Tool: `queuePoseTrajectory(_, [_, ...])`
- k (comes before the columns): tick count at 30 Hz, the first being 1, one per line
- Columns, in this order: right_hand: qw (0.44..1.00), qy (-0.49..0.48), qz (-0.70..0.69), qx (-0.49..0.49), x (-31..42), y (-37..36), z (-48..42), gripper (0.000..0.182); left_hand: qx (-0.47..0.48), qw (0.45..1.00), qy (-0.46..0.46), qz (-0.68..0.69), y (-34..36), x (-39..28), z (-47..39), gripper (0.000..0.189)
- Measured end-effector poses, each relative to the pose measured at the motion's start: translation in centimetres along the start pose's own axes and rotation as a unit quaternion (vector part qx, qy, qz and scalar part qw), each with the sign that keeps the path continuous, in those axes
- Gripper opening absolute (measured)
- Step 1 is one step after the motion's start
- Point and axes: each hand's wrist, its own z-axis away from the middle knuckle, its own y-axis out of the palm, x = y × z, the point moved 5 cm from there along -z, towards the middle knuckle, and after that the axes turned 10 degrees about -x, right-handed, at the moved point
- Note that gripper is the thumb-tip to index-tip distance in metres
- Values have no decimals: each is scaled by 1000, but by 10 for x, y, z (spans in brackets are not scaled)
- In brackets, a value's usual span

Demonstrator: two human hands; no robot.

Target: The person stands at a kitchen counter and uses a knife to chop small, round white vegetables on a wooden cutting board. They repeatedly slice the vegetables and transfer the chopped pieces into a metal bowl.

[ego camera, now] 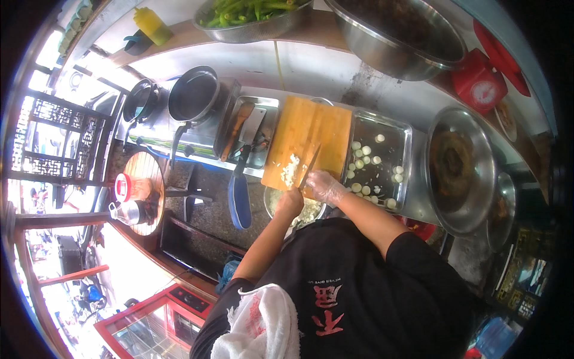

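Note:
My left hand (290,202), bare, grips the handle of a kitchen knife (311,164), whose blade slants up over a wooden cutting board (287,130). Close to the blade's right side, my right hand (323,186) wears a clear plastic glove, fingers curled over the board; anything under them is hidden. Chopped white pieces (290,171) lie left of the knife. Partly beneath the board's near edge and my hands is a bowl of chopped white pieces (309,211). On the right, a metal tray (407,157) holds several small round peeled white bulbs (366,150).
Left of the board, a metal tray (273,102) holds a cleaver (252,125); a blue-bladed tool (240,202) juts past its near edge. Pans (193,93) stand farther left. A large metal basin (486,179) is at right. The shelf above bears green vegetables (244,11) and a red scale (480,80).

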Motion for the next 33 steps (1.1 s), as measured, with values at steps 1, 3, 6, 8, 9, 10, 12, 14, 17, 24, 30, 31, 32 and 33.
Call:
queuePoseTrajectory(1, [1000, -1, -10, 14, 0, -4, -6, 12, -9, 1000, -8, 1, -13, -1, -4, 27])
queuePoseTrajectory(3, [998, -9, -6, 54, 5, 0, -17, 10, -24, 999, -24, 2, -37, -3, -15, 25])
queuePoseTrajectory(6, [989, 59, -100, 95, -3, 27, -18, 4, -44, 998, 29, -16, -40, 6, -34, 25])
queuePoseTrajectory(8, [984, 95, -118, 96, -6, 40, -18, 5, -1, 996, 49, -73, -29, 17, -38, 24])
queuePoseTrajectory(9, [991, 44, -9, 124, 3, 37, -23, 7, 26, 991, 59, -121, -16, 30, -36, 25])
queuePoseTrajectory(10, [996, -8, 9, 87, 6, 27, -21, 7, 57, 981, 77, -168, -25, 16, -30, 25])
queuePoseTrajectory(12, [999, -43, 11, 26, 9, -2, -16, 6, 39, 992, -28, -114, -30, 4, 0, 27])
queuePoseTrajectory(14, [996, 65, -56, -3, 3, -30, -12, 6, 15, 993, -69, -90, 6, 16, 19, 27])
queuePoseTrajectory(17, [977, 180, -108, -38, -18, -64, 0, 10, -27, 992, -126, -17, 18, 20, 15, 26])
queuePoseTrajectory(24, [951, 279, -62, -116, -72, -165, 32, 8, 19, 991, -132, -17, 51, -1, 28, 38])
queuePoseTrajectory(30, [943, 302, 8, -142, -142, -162, 47, 24, 13, 985, -170, 12, -31, -43, 20, 28])
queuePoseTrajectory(31, [952, 275, 12, -133, -148, -152, 44, 26, 6, 986, -168, 17, -37, -44, 21, 28])
queuePoseTrajectory(32, [961, 247, 17, -123, -154, -140, 39, 29, -7, 987, -163, 5, -32, -42, 18, 25])
queuePoseTrajectory(33, [962, 251, 15, -107, -155, -128, 29, 31, -25, 986, -166, -7, -24, -32, 16, 23])
